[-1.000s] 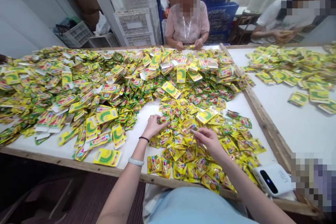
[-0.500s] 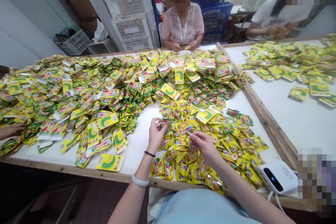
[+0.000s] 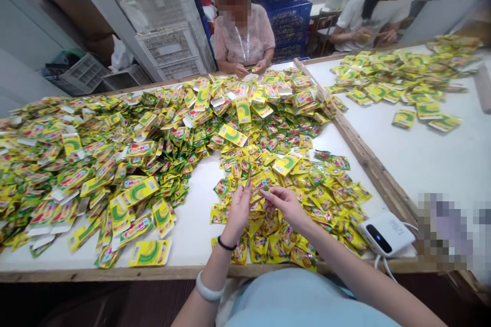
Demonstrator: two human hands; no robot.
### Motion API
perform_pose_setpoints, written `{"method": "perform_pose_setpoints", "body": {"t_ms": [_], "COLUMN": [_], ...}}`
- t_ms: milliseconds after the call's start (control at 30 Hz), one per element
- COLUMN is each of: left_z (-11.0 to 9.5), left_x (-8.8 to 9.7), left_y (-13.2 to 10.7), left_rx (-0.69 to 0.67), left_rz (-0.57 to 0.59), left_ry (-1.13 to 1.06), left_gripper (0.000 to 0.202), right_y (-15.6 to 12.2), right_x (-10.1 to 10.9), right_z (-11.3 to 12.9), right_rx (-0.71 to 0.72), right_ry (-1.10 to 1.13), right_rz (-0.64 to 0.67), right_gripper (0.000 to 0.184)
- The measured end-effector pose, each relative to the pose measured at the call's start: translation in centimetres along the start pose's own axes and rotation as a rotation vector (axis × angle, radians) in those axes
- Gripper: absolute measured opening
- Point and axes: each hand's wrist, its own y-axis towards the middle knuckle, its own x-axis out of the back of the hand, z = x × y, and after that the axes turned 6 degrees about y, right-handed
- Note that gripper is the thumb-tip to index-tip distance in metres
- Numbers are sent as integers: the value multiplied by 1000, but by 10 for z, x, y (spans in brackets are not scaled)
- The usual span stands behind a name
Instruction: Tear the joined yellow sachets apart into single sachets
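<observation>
My left hand [image 3: 240,209] is just over the pile of small yellow sachets [image 3: 316,196], with fingers close together. Whatever lies between them is too small and blurred to name. Close beside it on the right, my right hand [image 3: 286,205] pinches the corner of a small sachet [image 3: 266,190] between thumb and fingertips. A green sachet [image 3: 221,188] lies on the table just left of my left hand. Near the top of the pile rests a flat yellow-green packet [image 3: 287,163] with a barcode.
A large heap of yellow-green packets [image 3: 140,191] covers the table's left side. A wooden divider [image 3: 370,161] runs along the right, with more packets [image 3: 404,118] beyond. A white power bank [image 3: 387,234] with cables sits near the front edge. Two people work across the table.
The view has swung right. My left hand has moved closer to my right hand, and the green sachet it held now lies to its left.
</observation>
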Motion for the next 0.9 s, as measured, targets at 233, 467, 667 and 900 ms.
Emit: {"method": "perform_pose_setpoints", "body": {"t_ms": [233, 467, 667, 900], "left_z": [-9, -18, -19, -37], "left_x": [-40, -98, -104, -64], "left_y": [6, 65, 127, 77], "left_rx": [-156, -467, -284, -191], "left_rz": [174, 173, 350, 598], "left_ry": [245, 642, 930, 610], "left_gripper": [30, 38, 57, 27], "right_y": [-22, -40, -52, -51], "right_x": [36, 86, 106, 96], "right_z": [26, 46, 45, 74], "right_rx": [245, 273, 189, 291], "right_ry": [-205, -451, -333, -135], "right_rz": [-93, -251, -340, -307], "right_gripper": [66, 25, 29, 35]}}
